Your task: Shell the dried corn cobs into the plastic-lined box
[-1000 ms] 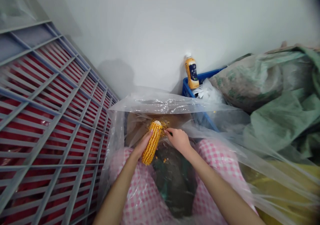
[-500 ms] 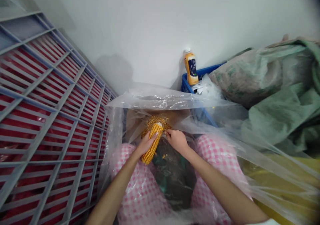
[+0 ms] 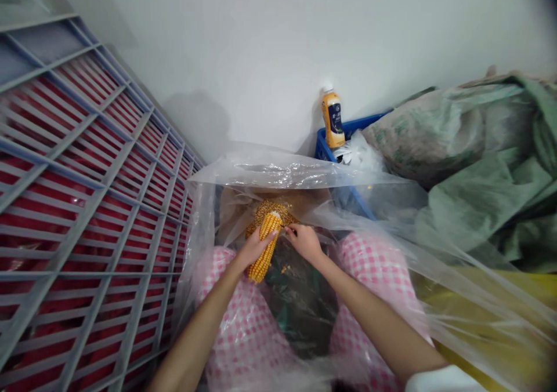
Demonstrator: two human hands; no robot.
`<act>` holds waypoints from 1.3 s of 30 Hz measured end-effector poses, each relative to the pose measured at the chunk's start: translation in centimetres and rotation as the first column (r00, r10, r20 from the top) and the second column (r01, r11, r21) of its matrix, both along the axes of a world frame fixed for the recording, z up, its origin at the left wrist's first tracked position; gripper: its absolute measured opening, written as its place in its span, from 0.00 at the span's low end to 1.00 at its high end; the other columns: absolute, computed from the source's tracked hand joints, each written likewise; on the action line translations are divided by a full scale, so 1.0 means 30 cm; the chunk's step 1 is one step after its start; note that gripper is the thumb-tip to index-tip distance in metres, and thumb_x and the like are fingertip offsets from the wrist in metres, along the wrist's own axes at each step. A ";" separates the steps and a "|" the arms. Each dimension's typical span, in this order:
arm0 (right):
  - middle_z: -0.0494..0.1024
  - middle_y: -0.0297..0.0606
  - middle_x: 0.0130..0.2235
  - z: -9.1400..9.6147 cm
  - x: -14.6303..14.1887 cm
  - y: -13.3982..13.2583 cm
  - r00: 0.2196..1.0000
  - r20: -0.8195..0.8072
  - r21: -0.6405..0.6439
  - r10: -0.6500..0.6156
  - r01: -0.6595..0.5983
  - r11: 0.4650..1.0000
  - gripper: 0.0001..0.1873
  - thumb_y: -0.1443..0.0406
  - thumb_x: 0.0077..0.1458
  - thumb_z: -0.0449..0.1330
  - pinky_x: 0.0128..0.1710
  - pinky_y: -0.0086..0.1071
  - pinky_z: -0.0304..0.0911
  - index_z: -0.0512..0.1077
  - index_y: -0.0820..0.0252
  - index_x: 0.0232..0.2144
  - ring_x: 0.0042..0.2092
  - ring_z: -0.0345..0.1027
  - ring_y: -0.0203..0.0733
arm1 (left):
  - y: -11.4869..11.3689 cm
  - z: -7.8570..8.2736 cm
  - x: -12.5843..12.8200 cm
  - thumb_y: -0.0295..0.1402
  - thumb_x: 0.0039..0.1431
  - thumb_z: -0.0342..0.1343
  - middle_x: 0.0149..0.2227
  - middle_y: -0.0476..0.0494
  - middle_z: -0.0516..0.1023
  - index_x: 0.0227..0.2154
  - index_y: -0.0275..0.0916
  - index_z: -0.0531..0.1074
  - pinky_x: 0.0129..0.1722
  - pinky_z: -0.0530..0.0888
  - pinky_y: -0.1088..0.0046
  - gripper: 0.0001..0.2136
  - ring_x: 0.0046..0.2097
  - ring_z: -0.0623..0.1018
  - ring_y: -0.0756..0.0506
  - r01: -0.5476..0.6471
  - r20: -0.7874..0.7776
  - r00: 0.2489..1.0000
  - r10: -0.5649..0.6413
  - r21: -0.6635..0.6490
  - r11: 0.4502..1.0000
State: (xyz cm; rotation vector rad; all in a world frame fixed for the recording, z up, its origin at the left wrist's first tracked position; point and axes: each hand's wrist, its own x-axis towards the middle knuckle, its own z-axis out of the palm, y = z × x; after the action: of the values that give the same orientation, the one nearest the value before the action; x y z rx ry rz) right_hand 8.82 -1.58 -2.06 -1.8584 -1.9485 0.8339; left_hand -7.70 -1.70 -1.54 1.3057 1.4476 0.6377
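My left hand [image 3: 253, 248] is wrapped round a yellow corn cob [image 3: 264, 254], which tilts with its pale end up and away from me. My right hand [image 3: 303, 241] is closed in a pinch just right of the cob's upper end. A thin dark tool [image 3: 284, 227] pokes out of its fingers toward the cob; its kind is too small to make out. Behind the cob lies a heap of loose corn kernels [image 3: 285, 211] on a brown surface. Clear plastic sheeting [image 3: 261, 169] surrounds the heap and drapes over my knees in pink checked cloth [image 3: 374, 276].
On the left stands a tall grey-blue slatted crate [image 3: 102, 189] with red showing through. A blue basket [image 3: 354, 198] at the right holds white plastic. Near its corner is an orange bottle [image 3: 333, 119]. Green and pale sacks [image 3: 456, 131] fill the right side, before a white wall [image 3: 261, 50].
Both hands and the cob stay close together, with only a slight shift. The thin dark tool at the right fingertips shows a little more clearly now. The view has moved slightly.
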 end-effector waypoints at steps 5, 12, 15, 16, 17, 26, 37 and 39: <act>0.77 0.39 0.31 0.000 -0.004 0.009 0.989 -0.144 0.075 -0.024 0.035 0.997 0.17 0.61 0.57 0.45 0.32 0.26 0.53 0.73 0.59 0.30 0.33 0.69 0.38 | 0.006 0.028 0.017 0.47 0.49 0.51 0.22 0.50 0.69 0.39 0.36 0.65 0.25 0.69 0.72 0.20 0.23 0.70 0.49 -0.042 0.211 0.973 0.094 -0.240 0.970; 0.74 0.37 0.25 0.006 0.001 0.012 0.965 -0.260 0.097 -0.030 0.057 0.994 0.17 0.60 0.56 0.45 0.29 0.26 0.51 0.71 0.60 0.28 0.28 0.64 0.36 | 0.022 0.025 0.009 0.50 0.49 0.49 0.19 0.48 0.71 0.33 0.35 0.66 0.20 0.70 0.73 0.21 0.20 0.72 0.48 -0.026 0.304 0.941 0.152 -0.383 0.923; 0.70 0.34 0.23 0.009 0.000 0.016 0.940 -0.341 0.113 -0.027 0.069 0.991 0.18 0.59 0.55 0.44 0.28 0.26 0.50 0.70 0.60 0.26 0.26 0.61 0.35 | 0.030 0.035 0.008 0.52 0.51 0.43 0.19 0.43 0.72 0.30 0.33 0.68 0.19 0.69 0.73 0.23 0.20 0.73 0.47 -0.008 0.300 0.932 0.201 -0.539 0.842; 0.69 0.33 0.22 0.009 -0.002 0.019 0.928 -0.370 0.118 -0.030 0.079 0.990 0.18 0.58 0.55 0.44 0.28 0.26 0.50 0.69 0.60 0.25 0.26 0.60 0.34 | 0.032 0.040 0.009 0.52 0.52 0.41 0.19 0.42 0.73 0.30 0.32 0.68 0.18 0.68 0.73 0.25 0.20 0.73 0.47 -0.004 0.306 0.926 0.219 -0.574 0.819; 0.67 0.32 0.21 0.010 -0.006 0.022 0.915 -0.401 0.119 -0.037 0.092 0.989 0.18 0.58 0.55 0.44 0.27 0.26 0.50 0.68 0.60 0.24 0.26 0.58 0.34 | 0.034 0.045 0.010 0.53 0.52 0.40 0.19 0.42 0.73 0.29 0.32 0.69 0.18 0.68 0.73 0.25 0.20 0.73 0.46 -0.002 0.316 0.919 0.236 -0.594 0.805; 0.48 0.22 0.15 0.035 -0.039 0.040 0.437 -0.826 -0.393 -0.357 0.008 0.919 0.17 0.51 0.48 0.49 0.16 0.25 0.39 0.61 0.59 0.23 0.15 0.38 0.28 | 0.040 0.044 0.020 0.52 0.52 0.40 0.19 0.42 0.74 0.31 0.32 0.69 0.17 0.69 0.74 0.26 0.19 0.73 0.47 0.007 0.400 0.870 0.287 -0.593 0.805; 0.68 0.32 0.22 0.072 -0.014 0.040 0.826 -0.538 0.132 -0.168 0.280 0.951 0.22 0.52 0.54 0.44 0.27 0.26 0.51 0.67 0.61 0.22 0.26 0.59 0.34 | 0.021 0.061 0.052 0.48 0.51 0.49 0.20 0.46 0.73 0.38 0.33 0.67 0.23 0.70 0.73 0.21 0.21 0.73 0.48 -0.102 0.378 0.876 0.299 -0.462 0.881; 0.72 0.34 0.26 0.080 -0.009 0.040 0.839 -0.507 0.145 -0.200 0.312 0.939 0.21 0.52 0.54 0.45 0.28 0.26 0.53 0.69 0.60 0.29 0.28 0.63 0.36 | 0.019 0.052 0.053 0.47 0.49 0.51 0.20 0.48 0.72 0.40 0.34 0.65 0.23 0.70 0.72 0.22 0.21 0.72 0.48 -0.079 0.397 0.883 0.250 -0.400 0.913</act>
State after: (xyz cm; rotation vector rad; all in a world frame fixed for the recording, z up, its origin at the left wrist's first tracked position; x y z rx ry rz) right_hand 8.55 -0.38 0.35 -1.5440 -1.3800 0.8537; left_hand -6.11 -1.14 0.03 0.6819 1.2305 0.6797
